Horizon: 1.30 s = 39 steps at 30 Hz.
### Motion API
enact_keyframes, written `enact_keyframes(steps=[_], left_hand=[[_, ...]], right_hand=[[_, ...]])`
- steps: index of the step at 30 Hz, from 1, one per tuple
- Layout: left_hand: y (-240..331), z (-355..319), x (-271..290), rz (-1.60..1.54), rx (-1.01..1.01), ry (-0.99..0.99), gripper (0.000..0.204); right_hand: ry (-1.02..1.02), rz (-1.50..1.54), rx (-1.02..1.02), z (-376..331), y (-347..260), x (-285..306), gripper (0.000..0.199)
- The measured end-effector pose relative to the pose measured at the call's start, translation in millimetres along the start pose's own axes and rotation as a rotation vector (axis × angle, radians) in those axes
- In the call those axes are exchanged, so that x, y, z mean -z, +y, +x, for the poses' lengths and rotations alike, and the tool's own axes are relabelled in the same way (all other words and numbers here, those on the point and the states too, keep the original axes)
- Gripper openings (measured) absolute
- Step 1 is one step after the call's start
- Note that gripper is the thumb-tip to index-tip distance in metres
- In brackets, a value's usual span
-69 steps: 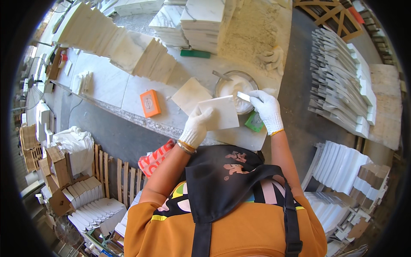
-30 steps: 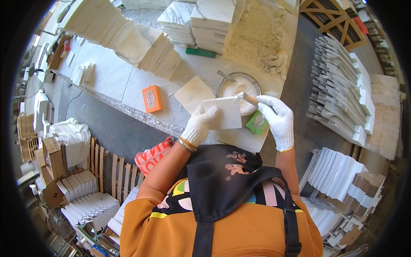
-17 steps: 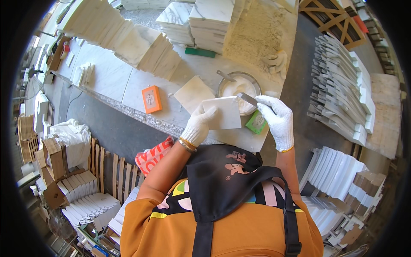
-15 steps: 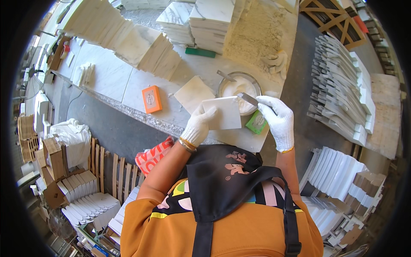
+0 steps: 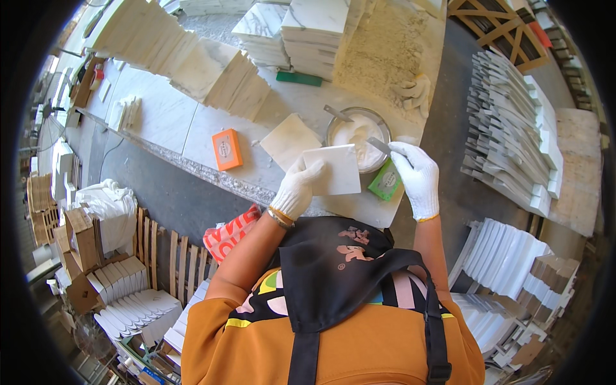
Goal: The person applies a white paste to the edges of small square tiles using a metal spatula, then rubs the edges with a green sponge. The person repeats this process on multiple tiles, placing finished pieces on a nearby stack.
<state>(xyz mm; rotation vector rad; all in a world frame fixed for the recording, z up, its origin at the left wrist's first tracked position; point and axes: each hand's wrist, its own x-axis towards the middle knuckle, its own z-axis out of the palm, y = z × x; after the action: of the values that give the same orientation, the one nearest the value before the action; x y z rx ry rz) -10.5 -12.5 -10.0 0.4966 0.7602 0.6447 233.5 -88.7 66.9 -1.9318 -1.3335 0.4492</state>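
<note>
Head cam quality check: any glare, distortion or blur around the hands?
Head view: hard sunlight washes out the white square tile and white paste in the round metal bowl; fisheye bends the long marble worktable, black vignette at rim; gloved left hand and right hand stay sharp.

An orange box (image 5: pixel 227 149) lies on the marble bench (image 5: pixel 167 122) at about nine o'clock from the bench's near middle, a loose square tile (image 5: pixel 290 139) just right of it. A green bar (image 5: pixel 299 78) sits at twelve o'clock below stacked tiles (image 5: pixel 314 29). Leaning slabs (image 5: pixel 212 74) run toward ten o'clock. Grey strips (image 5: pixel 513 128) lie at three o'clock. Cardboard boxes (image 5: pixel 80 244) crowd eight o'clock.
</note>
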Motion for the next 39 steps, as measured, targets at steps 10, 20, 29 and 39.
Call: enact_keyframes(steps=[10,20,29,39], left_hand=[[-1.9,2.2,-3.3,-0.009,0.019,0.040,0.028],[-4.0,2.0,-3.9,0.000,0.012,0.030,0.030],[0.9,-3.2,-1.1,-0.007,0.022,0.017,0.033],[4.7,-5.3,-10.4,-0.039,0.039,0.002,0.032]], right_hand=[[-0.163,-0.158,-0.201,-1.7,18.1,-14.3,0.024],[0.145,0.005,-0.354,1.2,85.2,8.9,0.054],[0.053,0.356,-0.266,16.0,81.4,-12.5,0.033],[-0.292,0.410,-0.294,-0.5,-12.8,29.1,0.040]])
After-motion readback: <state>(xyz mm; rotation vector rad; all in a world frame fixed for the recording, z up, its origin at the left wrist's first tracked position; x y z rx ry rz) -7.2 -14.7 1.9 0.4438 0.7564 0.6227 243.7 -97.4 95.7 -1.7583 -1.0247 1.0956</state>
